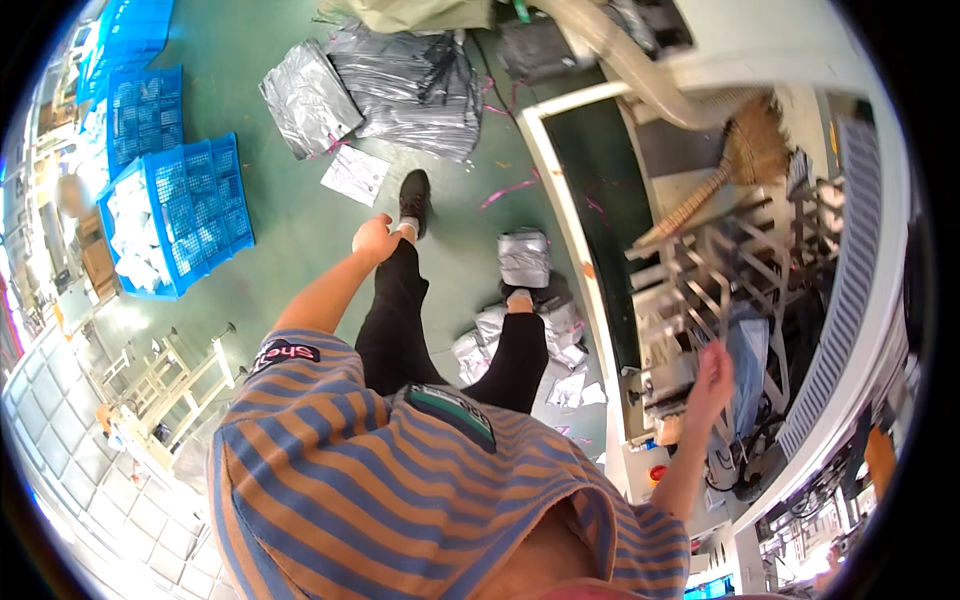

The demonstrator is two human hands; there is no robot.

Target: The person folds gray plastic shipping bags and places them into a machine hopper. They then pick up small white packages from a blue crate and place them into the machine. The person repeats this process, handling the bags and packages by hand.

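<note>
My left hand (377, 240) hangs over the floor beside my left shoe (415, 195), its fingers apart and nothing visible in them. On the other side, my right hand (711, 382) is raised next to the metal bars (705, 290) of a machine. Motion blurs its fingers, and whether it touches the bars cannot be made out. A silver plastic-wrapped package (524, 256) lies in front of my right foot. More silver packages (470, 355) are heaped around my right leg, partly hidden by it.
Ahead lie flat silver bags (410, 90) and a white sheet (356, 176). Blue plastic crates (205, 212) with white items stand at left. A pale frame edge (565, 240) borders the machine on the right, with a straw broom (757, 142) and a thick hose (630, 60). Pink string (508, 193) litters the floor.
</note>
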